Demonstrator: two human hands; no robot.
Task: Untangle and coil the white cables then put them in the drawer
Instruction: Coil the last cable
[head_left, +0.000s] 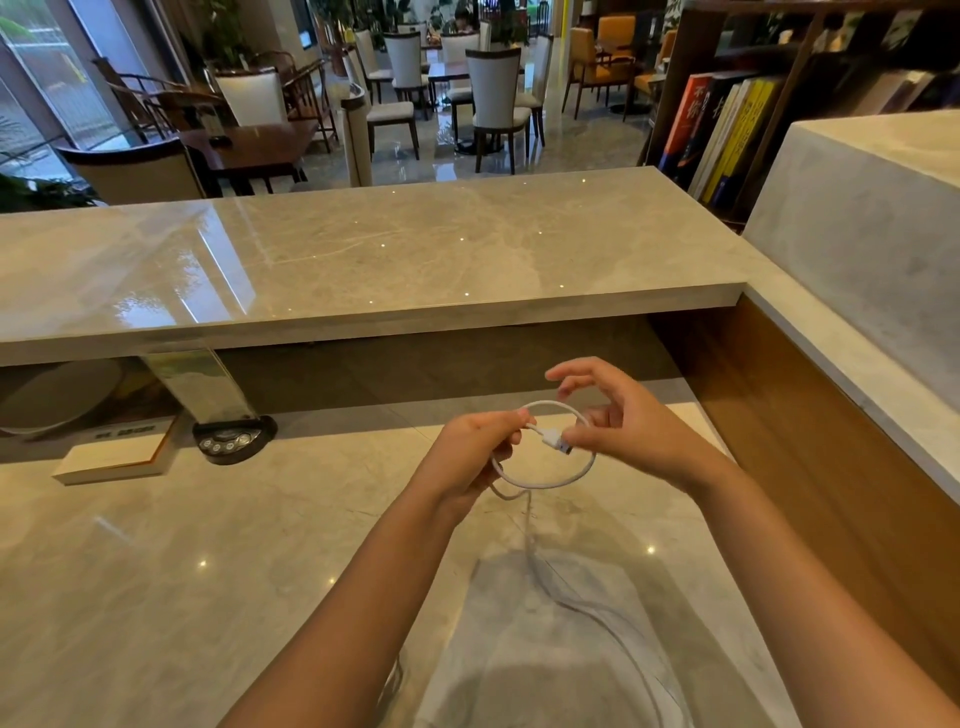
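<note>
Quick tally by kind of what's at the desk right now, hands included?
Hands: 2, left hand and right hand, both holding the cable
White cable: 1, looped once, its tail blurred
Book: 1, lying flat on the desk
Round black button panel: 1
Total: 5

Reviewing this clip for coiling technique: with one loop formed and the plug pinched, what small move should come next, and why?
Probably draw up the slack and lay a second loop. The left hand grips one loop of the white cable, the right hand pinches its plug, and the cable's loose remainder hangs blurred toward the counter.
</note>
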